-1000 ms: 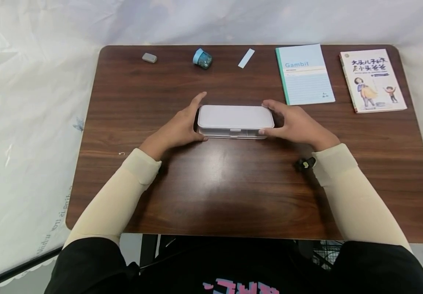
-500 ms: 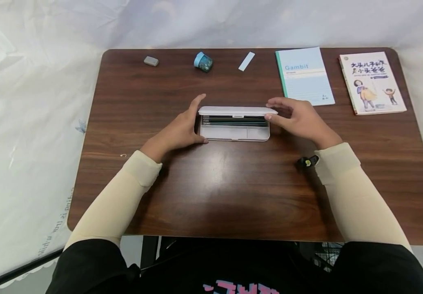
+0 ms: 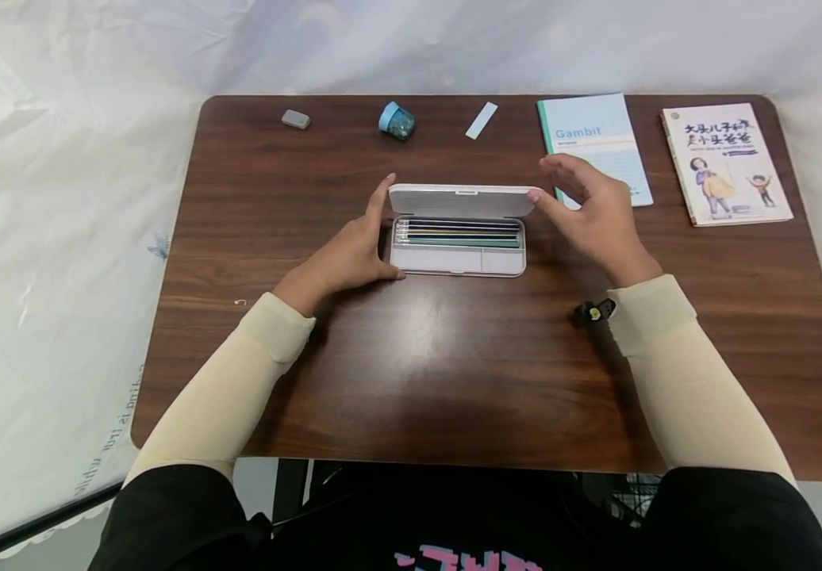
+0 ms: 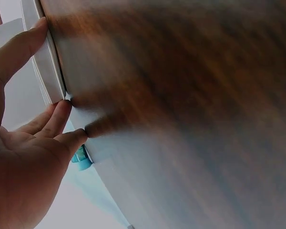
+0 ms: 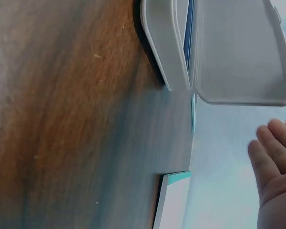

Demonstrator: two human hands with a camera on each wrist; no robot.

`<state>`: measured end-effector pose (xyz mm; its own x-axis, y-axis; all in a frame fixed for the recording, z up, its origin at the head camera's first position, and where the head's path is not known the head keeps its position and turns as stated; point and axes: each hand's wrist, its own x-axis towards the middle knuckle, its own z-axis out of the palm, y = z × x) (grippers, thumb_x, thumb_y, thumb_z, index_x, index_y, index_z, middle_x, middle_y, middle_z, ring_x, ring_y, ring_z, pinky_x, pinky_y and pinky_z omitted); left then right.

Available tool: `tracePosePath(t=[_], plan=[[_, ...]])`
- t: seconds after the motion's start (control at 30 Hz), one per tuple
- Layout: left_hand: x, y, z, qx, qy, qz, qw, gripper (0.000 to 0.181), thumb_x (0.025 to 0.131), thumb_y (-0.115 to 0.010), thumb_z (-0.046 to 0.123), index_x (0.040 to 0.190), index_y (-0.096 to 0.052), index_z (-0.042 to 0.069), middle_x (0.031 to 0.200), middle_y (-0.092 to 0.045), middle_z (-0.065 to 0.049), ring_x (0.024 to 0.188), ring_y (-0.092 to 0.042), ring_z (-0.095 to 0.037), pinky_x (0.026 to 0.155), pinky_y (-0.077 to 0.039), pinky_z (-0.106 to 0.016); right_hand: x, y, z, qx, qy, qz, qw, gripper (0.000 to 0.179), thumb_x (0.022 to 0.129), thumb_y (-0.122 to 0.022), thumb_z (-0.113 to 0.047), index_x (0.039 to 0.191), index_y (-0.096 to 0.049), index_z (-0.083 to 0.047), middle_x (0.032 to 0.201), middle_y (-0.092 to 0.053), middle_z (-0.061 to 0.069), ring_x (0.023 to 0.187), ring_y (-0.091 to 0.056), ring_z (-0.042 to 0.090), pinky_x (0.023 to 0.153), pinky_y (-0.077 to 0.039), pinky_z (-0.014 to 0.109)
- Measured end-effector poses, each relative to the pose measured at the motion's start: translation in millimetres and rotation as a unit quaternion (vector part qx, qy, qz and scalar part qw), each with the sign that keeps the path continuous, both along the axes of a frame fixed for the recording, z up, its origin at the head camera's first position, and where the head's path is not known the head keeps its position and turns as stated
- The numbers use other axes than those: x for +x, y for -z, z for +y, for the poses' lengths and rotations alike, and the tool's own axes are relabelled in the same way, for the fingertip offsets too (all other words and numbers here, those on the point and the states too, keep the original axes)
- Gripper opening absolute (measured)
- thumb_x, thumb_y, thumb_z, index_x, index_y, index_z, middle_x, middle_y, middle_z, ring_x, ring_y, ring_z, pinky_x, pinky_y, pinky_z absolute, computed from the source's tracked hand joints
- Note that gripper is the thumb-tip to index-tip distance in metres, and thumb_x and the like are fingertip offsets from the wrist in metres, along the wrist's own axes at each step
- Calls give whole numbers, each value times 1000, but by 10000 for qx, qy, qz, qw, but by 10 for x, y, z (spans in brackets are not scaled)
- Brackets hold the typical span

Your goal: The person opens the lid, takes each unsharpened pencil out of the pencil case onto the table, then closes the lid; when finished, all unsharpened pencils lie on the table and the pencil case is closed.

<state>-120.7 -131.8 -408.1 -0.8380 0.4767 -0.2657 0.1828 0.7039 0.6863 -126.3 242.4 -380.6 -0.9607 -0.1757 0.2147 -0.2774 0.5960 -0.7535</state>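
A white pencil case (image 3: 435, 258) lies on the table with its hinged lid (image 3: 461, 201) raised. Several pencils (image 3: 464, 232) lie side by side in its rear compartment. My left hand (image 3: 350, 250) holds the left end of the case, thumb at the front edge and fingers at the end and back; the left wrist view shows the thumb (image 4: 26, 45) against the case wall. At the lid's right corner, the thumb of my right hand (image 3: 597, 214) touches the edge. In the right wrist view the other fingers (image 5: 276, 148) are extended, apart from the lid.
Along the back of the table (image 3: 454, 381) lie a grey eraser (image 3: 296, 119), a blue-capped jar (image 3: 398, 121) and a pale strip (image 3: 481, 120). A Gambit notebook (image 3: 582, 123) lies partly behind my right hand, with a picture-covered book (image 3: 728, 166) farther right.
The pencil case lid has swung up and back from nearly closed, exposing the pencils. My right hand has moved up and away with it. The left hand stays at the case's left end.
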Motion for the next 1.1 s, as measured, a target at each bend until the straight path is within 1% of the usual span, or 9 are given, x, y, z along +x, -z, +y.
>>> tracePosePath(t=[0.23,0.53,0.67,0.77,0.83,0.9,0.97,1.03,1.1], plan=[[-1,0,3,-62,54,75,9999,160,88,-99,24,169,39,37,175,-48,-15,154,-55,-37,129,-43,-54,-77,3,-67,-79,-95,745,9971,40,105,-79,-10,145,-73,-7,144,-77,8,137,-73,25,118,-53,25],[9,-9,13,-141,259,265,9992,158,89,-98,26,167,37,45,174,-48,-18,157,-52,-35,131,-41,-53,-126,-21,-131,61,52,671,9977,33,109,-74,-13,141,-76,-8,141,-79,7,134,-75,26,118,-54,27],[-9,-10,15,-16,188,246,9995,162,86,-101,22,168,37,45,169,-53,-15,155,-54,-31,129,-43,-52,-53,-15,-127,120,-80,953,9953,36,107,-77,-13,143,-76,-7,142,-78,9,133,-75,27,119,-50,22],[-25,-6,17,81,155,270,9995,164,84,-102,20,169,36,41,166,-55,-15,152,-56,-29,128,-44,-51,22,14,-104,241,-268,1334,9904,38,103,-82,-9,140,-77,-5,133,-81,14,111,-78,27,108,-48,9],[-32,-3,17,114,147,293,9994,164,83,-102,20,170,35,40,165,-56,-14,152,-56,-28,128,-43,-51,56,42,-82,364,-387,1435,9882,41,100,-85,-8,140,-77,-5,130,-82,16,101,-76,29,98,-45,7],[-38,3,14,141,145,310,9993,164,83,-102,20,170,35,39,164,-57,-14,151,-56,-28,128,-43,-51,72,74,-58,535,-510,1279,9890,47,97,-88,-10,143,-76,-6,132,-82,15,102,-75,29,95,-46,11],[-39,10,10,152,143,297,9993,163,83,-102,21,171,35,37,164,-57,-14,151,-56,-28,129,-42,-51,75,98,-40,721,-608,886,9916,56,96,-91,-16,149,-72,-10,144,-77,12,120,-77,29,103,-54,21],[-41,17,7,142,155,291,9994,162,84,-102,22,172,34,33,164,-56,-14,152,-55,-29,129,-42,-51,67,111,-29,876,-683,369,9931,66,96,-92,-23,156,-66,-14,154,-71,10,140,-70,31,114,-57,40],[-40,22,9,125,159,275,9994,161,84,-102,23,173,32,29,165,-56,-14,153,-54,-29,130,-41,-50,49,111,-27,1013,-763,-141,9918,75,97,-91,-32,163,-59,-17,163,-64,10,151,-61,35,119,-52,59]])
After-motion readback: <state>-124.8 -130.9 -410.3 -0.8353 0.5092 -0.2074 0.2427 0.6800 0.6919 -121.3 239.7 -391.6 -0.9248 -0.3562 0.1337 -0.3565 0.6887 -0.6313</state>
